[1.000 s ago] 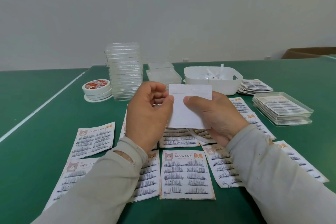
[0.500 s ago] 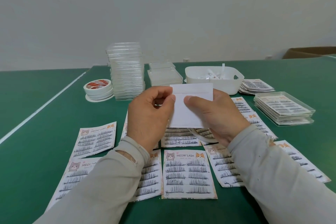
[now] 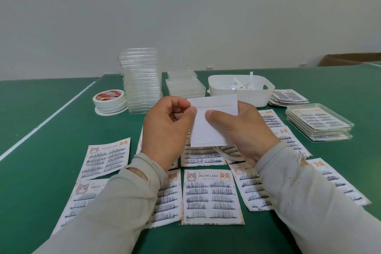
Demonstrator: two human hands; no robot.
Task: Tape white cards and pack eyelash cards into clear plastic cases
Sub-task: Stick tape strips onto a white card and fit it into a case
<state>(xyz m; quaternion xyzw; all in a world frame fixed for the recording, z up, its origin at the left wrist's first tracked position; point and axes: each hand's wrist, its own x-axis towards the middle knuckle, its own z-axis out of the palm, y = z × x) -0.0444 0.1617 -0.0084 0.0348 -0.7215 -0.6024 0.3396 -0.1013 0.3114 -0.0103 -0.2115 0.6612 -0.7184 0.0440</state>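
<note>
One green tabletop (image 3: 41,121) filled the view, with a white line running across its left part. Eyelash cards (image 3: 212,196) printed with cats and rows of lashes lay spread flat over its near half, partly under the person's sleeves. A tall stack of clear cases (image 3: 141,80) stood at the far middle, with a lower stack (image 3: 184,85) just beside it on the right. A white bin (image 3: 241,90) holding paper strips sat further right, next to a fanned pile of lash cards (image 3: 288,98). A stack of packed cases (image 3: 318,122) rested near the right edge. Rolls of tape (image 3: 109,100) were piled left of the tall stack.

Both hands were raised above the spread cards, holding one white card (image 3: 214,123) upright between them. The left hand (image 3: 167,130) had its fingers curled, thumb and forefinger pinching the card's left edge. The right hand (image 3: 241,132) gripped the card from the right, thumb pressed on its face and fingers behind it. A strip ran across the card near its top.
</note>
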